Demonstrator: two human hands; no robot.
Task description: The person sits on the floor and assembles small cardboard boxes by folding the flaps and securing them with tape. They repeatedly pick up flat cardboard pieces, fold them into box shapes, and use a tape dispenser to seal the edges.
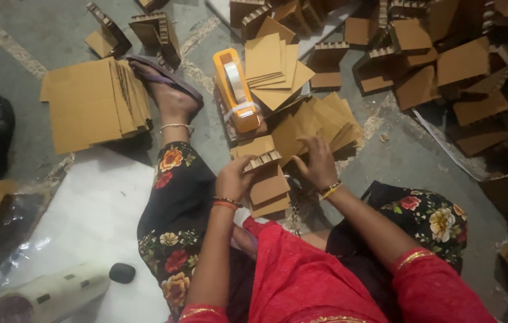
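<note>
My left hand grips a small stack of brown corrugated cardboard pieces held just above my lap. My right hand reaches to a fanned pile of flat cardboard squares on the floor, fingers resting on its near edge; whether it grips one I cannot tell. An orange tape dispenser with a clear roll lies just beyond both hands, beside another fan of cardboard squares.
A large stack of cardboard sheets lies at left by my sandalled foot. Heaps of folded cardboard pieces fill the far right. A white sheet covers the floor at left, with a white cylindrical device on it.
</note>
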